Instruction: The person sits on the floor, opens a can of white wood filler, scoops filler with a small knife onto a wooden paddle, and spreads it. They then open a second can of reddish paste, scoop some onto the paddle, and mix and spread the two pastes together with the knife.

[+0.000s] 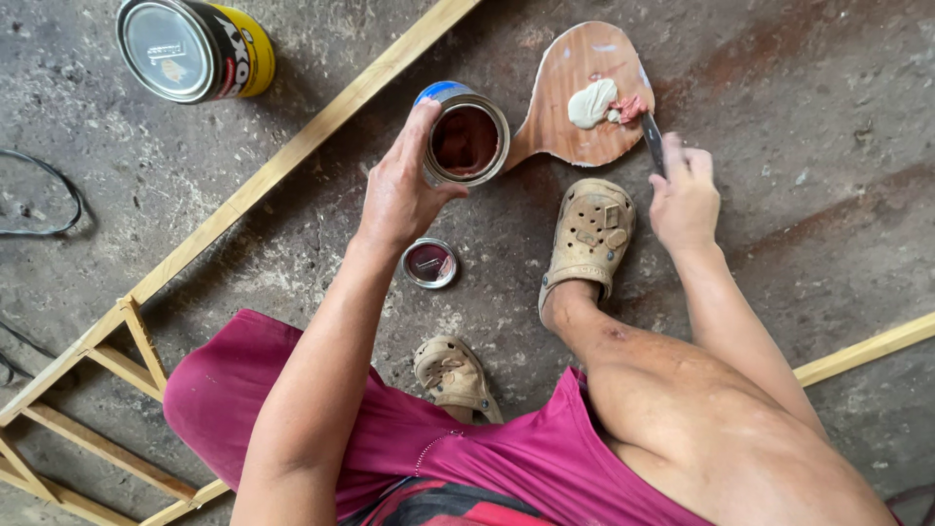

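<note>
Open round metal tin (466,136) of reddish-brown paste sits gripped in left hand (401,185); right hand (685,195) holds a putty knife (652,141) against a paddle-shaped wooden board (575,93).

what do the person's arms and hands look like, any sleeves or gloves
Both arms are bare from the shoulder down: no sleeves, gloves, watch or rings show. The left hand and right hand are bare too, and both look dusty.
</note>
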